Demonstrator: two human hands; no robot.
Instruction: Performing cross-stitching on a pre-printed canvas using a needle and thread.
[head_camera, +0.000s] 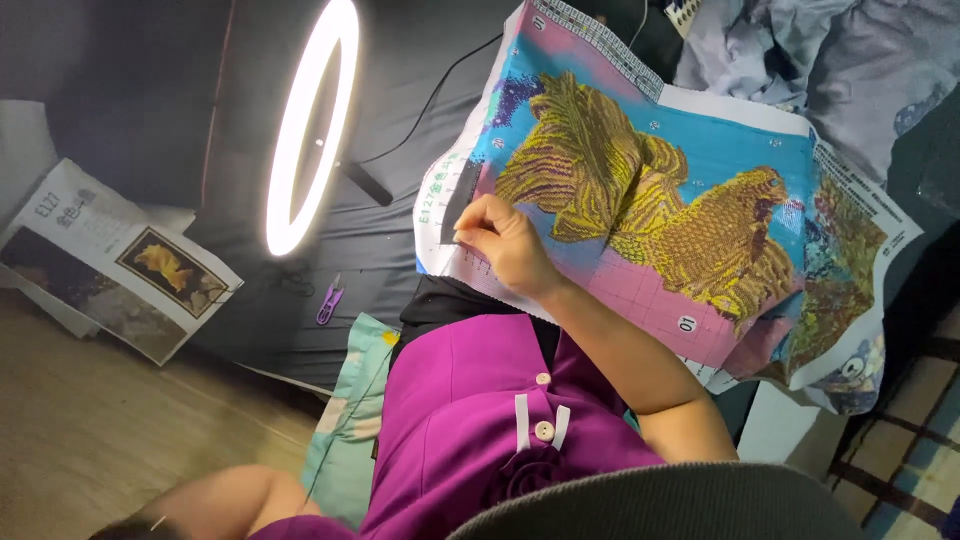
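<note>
Head view, right hand (508, 243) pinching on canvas (640, 190)

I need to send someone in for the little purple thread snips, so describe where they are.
Start at the glowing ring light on the dark sheet. Just below its lower end, beside the teal cushion, lie the thread snips. They are the only small purple tool there.

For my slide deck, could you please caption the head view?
A hand pinches at the edge of a goldfish cross-stitch canvas, lit by a ring light.
</note>
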